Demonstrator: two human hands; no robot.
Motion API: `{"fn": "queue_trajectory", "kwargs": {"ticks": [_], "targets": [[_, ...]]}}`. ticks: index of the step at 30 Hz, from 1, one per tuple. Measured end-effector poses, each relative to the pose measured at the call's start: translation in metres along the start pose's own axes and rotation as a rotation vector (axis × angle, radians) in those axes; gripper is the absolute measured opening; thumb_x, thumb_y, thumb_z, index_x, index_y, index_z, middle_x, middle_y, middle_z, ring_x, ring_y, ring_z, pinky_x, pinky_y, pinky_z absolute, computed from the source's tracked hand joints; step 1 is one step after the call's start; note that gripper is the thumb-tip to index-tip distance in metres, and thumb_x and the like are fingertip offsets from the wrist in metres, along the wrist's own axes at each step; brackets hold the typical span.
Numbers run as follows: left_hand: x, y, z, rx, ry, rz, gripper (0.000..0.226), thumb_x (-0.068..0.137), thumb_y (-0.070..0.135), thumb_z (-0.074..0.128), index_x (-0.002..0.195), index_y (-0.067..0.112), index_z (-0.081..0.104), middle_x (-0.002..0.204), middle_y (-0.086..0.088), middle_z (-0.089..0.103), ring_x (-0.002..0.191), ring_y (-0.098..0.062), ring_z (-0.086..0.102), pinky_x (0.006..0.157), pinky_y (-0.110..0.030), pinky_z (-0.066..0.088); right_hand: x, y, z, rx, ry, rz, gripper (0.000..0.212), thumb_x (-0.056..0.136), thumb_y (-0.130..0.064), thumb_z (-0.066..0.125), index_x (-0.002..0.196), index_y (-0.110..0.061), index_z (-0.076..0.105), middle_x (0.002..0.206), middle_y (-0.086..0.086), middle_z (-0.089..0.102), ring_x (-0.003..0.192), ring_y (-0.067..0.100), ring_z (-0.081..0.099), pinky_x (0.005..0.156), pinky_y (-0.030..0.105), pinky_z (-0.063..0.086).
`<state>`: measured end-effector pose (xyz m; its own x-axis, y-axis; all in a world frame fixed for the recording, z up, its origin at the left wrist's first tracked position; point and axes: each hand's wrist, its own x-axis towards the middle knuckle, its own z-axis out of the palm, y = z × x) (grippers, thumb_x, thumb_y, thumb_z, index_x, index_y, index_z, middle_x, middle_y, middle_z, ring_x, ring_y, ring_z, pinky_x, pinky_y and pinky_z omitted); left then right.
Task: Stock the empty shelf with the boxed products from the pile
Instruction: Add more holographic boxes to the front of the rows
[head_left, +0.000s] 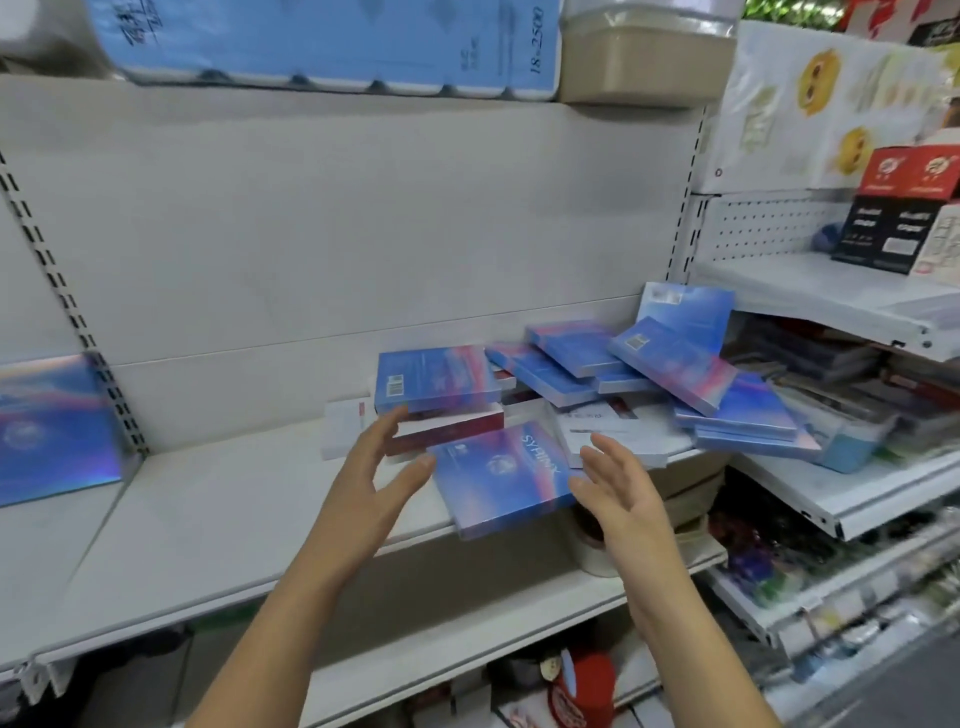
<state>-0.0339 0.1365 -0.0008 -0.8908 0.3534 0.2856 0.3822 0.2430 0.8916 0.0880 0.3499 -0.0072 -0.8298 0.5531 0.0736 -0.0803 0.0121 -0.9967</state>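
So, nearest the camera, two bare forearms reach up from the bottom of the view, and both hands are wide, with the fingers spread and nothing gripped. The left hand (363, 475) is just left of a blue box (501, 478) and the right hand (623, 488) is just right of it, so the box lies flat between them. The left thumb tip looks like it meets the box's left edge, but it's all a bit blurry, so I can't tell if either hand really touches it. That box sits at the front of the white shelf (234, 509), turned at an angle, with its near corner hanging over the lip.

Right behind it is the pile (566, 364), which takes up the right half of the same shelf. It's mostly the same blue-and-pink boxes lying flat and crooked over each other. A maroon box (452, 428) sits under the leftmost blue one, and a few white boxes (597, 423) poke out from underneath. One more blue box (691, 312) leans upright against the back panel (363, 234) at the far right corner.

Over in the left bay, a shiny holographic box (52, 426) stands on its own. Up top there's a blue toilet paper pack (322, 41) next to a beige tub (644, 62), and the right bay holds red and black boxes (904, 208)
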Motion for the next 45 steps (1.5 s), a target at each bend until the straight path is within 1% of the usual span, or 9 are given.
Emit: {"fn": "queue_trajectory", "kwargs": {"ticks": [4, 9, 13, 17, 22, 28, 33, 38, 45], "targets": [[0.050, -0.001, -0.009, 0.055, 0.033, 0.039, 0.065, 0.089, 0.046, 0.069, 0.147, 0.046, 0.039, 0.156, 0.017, 0.039, 0.140, -0.005, 0.039, 0.105, -0.027, 0.037, 0.020, -0.001, 0.008, -0.060, 0.041, 0.012, 0.048, 0.095, -0.016, 0.067, 0.138, -0.033, 0.052, 0.139, -0.011, 0.056, 0.129, 0.007, 0.052, 0.103, 0.027, 0.039], [0.109, -0.014, -0.015, 0.211, -0.087, 0.119, 0.083, 0.083, 0.042, 0.080, 0.152, 0.036, 0.034, 0.157, 0.010, 0.038, 0.139, -0.012, 0.041, 0.113, -0.035, 0.042, 0.038, -0.003, 0.030, -0.140, 0.089, -0.016, 0.042, 0.094, -0.016, 0.069, 0.133, -0.029, 0.059, 0.131, -0.012, 0.061, 0.123, 0.005, 0.056, 0.101, 0.023, 0.042], [0.148, -0.035, -0.008, 0.429, -0.227, 0.194, 0.097, 0.074, 0.049, 0.085, 0.155, 0.032, 0.033, 0.162, 0.009, 0.033, 0.147, -0.014, 0.032, 0.120, -0.034, 0.029, 0.039, -0.006, 0.043, -0.178, 0.234, -0.025, 0.006, 0.093, -0.021, 0.070, 0.098, -0.017, 0.071, 0.092, -0.006, 0.073, 0.081, 0.004, 0.067, 0.074, 0.018, 0.050], [0.165, -0.053, -0.001, 0.652, -0.247, 0.306, 0.092, 0.075, 0.052, 0.081, 0.153, 0.030, 0.040, 0.163, 0.004, 0.033, 0.152, -0.018, 0.027, 0.121, -0.035, 0.024, 0.025, -0.002, 0.025, -0.140, 0.263, 0.221, 0.052, 0.096, -0.039, 0.064, 0.058, -0.006, 0.052, 0.052, 0.016, 0.053, 0.040, 0.023, 0.044, 0.048, 0.032, 0.043], [0.162, -0.054, 0.007, 0.782, -0.205, 0.363, 0.085, 0.072, 0.062, 0.061, 0.150, 0.031, 0.046, 0.159, 0.007, 0.041, 0.146, -0.016, 0.037, 0.117, -0.035, 0.023, 0.015, 0.015, 0.031, -0.154, 0.071, 0.583, 0.075, 0.084, -0.072, 0.056, 0.095, 0.002, 0.069, 0.077, 0.025, 0.074, 0.046, 0.027, 0.058, 0.048, 0.032, 0.054], [0.153, -0.041, -0.003, 0.839, -0.134, 0.415, 0.058, 0.085, 0.052, 0.070, 0.139, 0.035, 0.056, 0.139, 0.015, 0.060, 0.128, -0.015, 0.054, 0.093, -0.033, 0.043, 0.026, 0.020, 0.050, -0.050, 0.127, 0.482, 0.050, 0.088, -0.040, 0.075, 0.091, 0.009, 0.064, 0.070, 0.025, 0.071, 0.050, 0.030, 0.062, 0.053, 0.037, 0.055], [0.140, -0.024, -0.028, 0.665, 0.176, 0.411, 0.027, 0.100, 0.042, 0.052, 0.126, 0.038, 0.060, 0.104, 0.014, 0.069, 0.090, -0.018, 0.062, 0.075, -0.034, 0.050, 0.032, 0.010, 0.040, -0.020, 0.112, 0.364, 0.022, 0.095, -0.023, 0.067, 0.095, -0.001, 0.068, 0.070, 0.016, 0.073, 0.056, 0.029, 0.069, 0.053, 0.035, 0.057], [0.131, -0.019, -0.053, 0.175, 0.365, 0.193, 0.020, 0.102, 0.043, 0.052, 0.115, 0.029, 0.059, 0.096, 0.019, 0.064, 0.081, -0.001, 0.062, 0.063, -0.008, 0.044, 0.054, 0.004, 0.038, 0.015, 0.037, 0.177, 0.018, 0.096, -0.013, 0.060, 0.094, -0.016, 0.077, 0.096, 0.009, 0.078, 0.090, 0.034, 0.073, 0.088, 0.050, 0.056], [0.097, -0.044, -0.101, -0.240, 0.498, -0.006, 0.014, 0.100, 0.032, 0.063, 0.103, 0.021, 0.072, 0.095, 0.003, 0.077, 0.089, -0.019, 0.071, 0.078, -0.036, 0.055, 0.089, 0.001, 0.045, 0.228, -0.149, 0.120, 0.028, 0.084, -0.021, 0.070, 0.112, -0.016, 0.070, 0.106, 0.013, 0.077, 0.091, 0.033, 0.076, 0.085, 0.051, 0.059]]}}
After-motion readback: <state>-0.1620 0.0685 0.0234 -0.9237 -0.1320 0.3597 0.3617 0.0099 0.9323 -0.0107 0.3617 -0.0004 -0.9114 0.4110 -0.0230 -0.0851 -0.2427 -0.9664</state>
